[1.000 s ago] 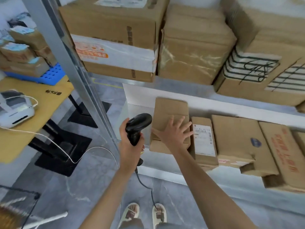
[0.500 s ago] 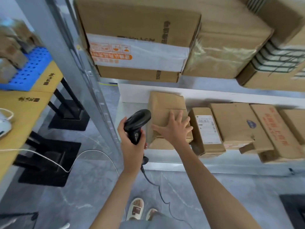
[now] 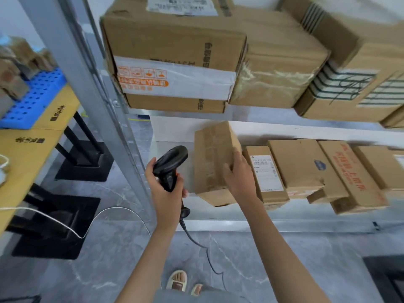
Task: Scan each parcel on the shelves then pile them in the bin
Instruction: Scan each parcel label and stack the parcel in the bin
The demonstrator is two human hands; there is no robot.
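Parcel [image 3: 215, 162] at frame centre tilts up off the lower shelf [image 3: 284, 215], right hand [image 3: 238, 176] curled around its right edge; left hand [image 3: 166, 191] grips the black scanner [image 3: 169, 165].

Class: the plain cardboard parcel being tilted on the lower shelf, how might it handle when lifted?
The cardboard parcel probably stays stiff: its faces look flat. Likely light, since the right hand alone tips it. Tilted on edge, it may topple.

— Where's the camera?
— On my head, tipped forward and down, close to the shelf rack [image 3: 284, 226], past my forearms to the floor [image 3: 109, 270].
— Any second view?
— No, just this wide one.
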